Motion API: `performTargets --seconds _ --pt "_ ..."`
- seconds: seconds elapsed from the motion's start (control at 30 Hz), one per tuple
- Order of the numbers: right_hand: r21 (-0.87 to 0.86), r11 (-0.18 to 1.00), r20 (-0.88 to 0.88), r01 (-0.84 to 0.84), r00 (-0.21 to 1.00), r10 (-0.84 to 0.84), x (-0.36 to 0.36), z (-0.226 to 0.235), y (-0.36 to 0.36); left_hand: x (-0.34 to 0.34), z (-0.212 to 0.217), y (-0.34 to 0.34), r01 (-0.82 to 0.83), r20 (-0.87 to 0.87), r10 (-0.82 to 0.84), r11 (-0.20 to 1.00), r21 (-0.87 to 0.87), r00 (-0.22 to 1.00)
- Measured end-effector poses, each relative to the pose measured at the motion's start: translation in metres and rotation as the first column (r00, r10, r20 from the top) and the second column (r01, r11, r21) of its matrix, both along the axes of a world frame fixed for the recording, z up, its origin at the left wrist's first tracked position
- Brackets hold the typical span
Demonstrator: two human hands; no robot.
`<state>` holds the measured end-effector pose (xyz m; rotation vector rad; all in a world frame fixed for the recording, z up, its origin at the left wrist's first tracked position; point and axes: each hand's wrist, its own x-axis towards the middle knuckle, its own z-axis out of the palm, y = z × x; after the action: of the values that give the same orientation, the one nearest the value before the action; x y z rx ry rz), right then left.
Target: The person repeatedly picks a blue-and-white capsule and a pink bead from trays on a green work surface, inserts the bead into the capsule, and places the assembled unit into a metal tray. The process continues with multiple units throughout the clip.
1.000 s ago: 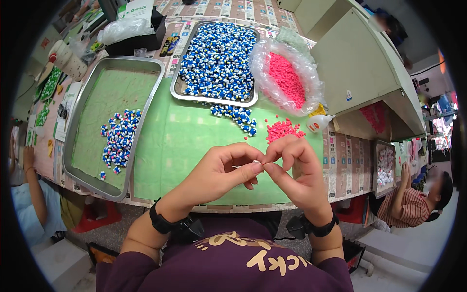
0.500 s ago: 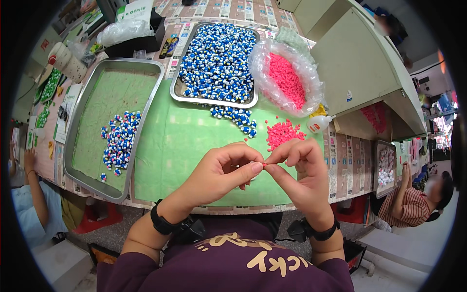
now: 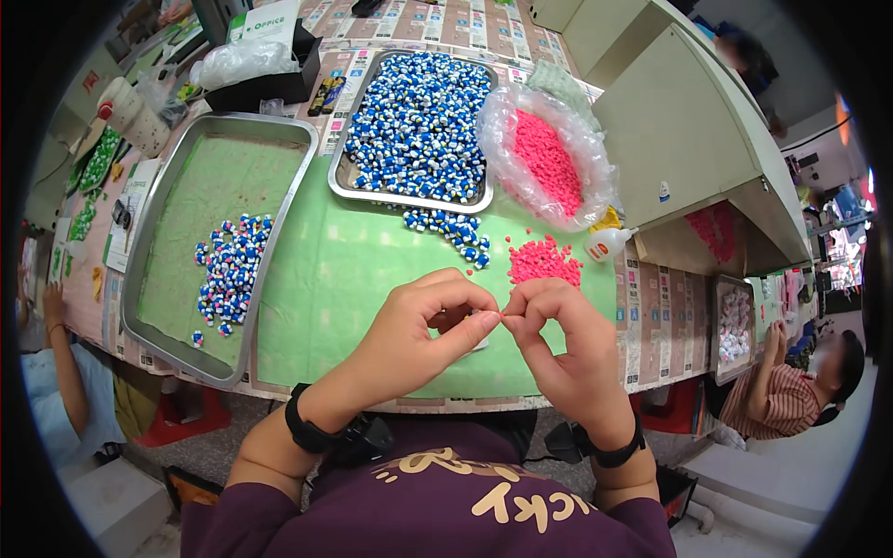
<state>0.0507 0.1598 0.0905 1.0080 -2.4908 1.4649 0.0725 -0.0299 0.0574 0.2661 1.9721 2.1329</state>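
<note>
Over the green cloth (image 3: pixel 344 288), my left hand (image 3: pixel 423 325) is closed in a pinch, thumb against the bent fingers. What it grips is mostly hidden. My right hand (image 3: pixel 563 344) pinches a tiny pink piece (image 3: pixel 503 315) between thumb and forefinger, its tips meeting those of the left. Just beyond the right hand lies a loose heap of small pink pieces (image 3: pixel 544 262). Small blue-and-white pieces (image 3: pixel 451 226) are scattered in front of a metal tray (image 3: pixel 409 201) heaped with more of them. Beside that tray a clear plastic bag (image 3: pixel 493 126) gapes around more pink pieces.
At left a larger metal tray (image 3: pixel 130 316) holds blue-and-white pieces with pink bits. A white squeeze bottle (image 3: pixel 606 245) lies near the grey cabinet (image 3: pixel 688 121). A black box (image 3: pixel 270 88) stands at the back left. Other people sit at both sides.
My right hand's fingers have curled in closer to the left fingertips, and its raised fingers have folded down. The trays and heaps look unchanged.
</note>
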Motion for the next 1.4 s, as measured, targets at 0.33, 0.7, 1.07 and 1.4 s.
performTargets --seconds 0.33,0.7,1.07,1.4 --pt "0.293 0.941 0.038 -0.168 0.986 0.164 -0.009 -0.021 0.003 -0.002 -0.011 -0.023 -0.181 0.124 0.170 0.980 0.078 0.978" --pt "0.413 0.897 -0.013 -0.160 0.983 0.182 -0.010 -0.034 -0.010 0.000 -0.010 -0.044 -0.239 0.017 0.239 0.965 0.109 0.971" --pt "-0.075 0.996 0.137 -0.049 0.989 0.059 -0.004 0.002 -0.018 0.001 -0.005 -0.022 -0.157 0.117 0.122 0.922 0.353 0.986" --pt "-0.121 0.992 0.029 0.037 0.999 -0.034 -0.006 0.003 -0.028 0.004 0.004 -0.011 -0.211 0.071 0.198 0.927 0.310 0.978"
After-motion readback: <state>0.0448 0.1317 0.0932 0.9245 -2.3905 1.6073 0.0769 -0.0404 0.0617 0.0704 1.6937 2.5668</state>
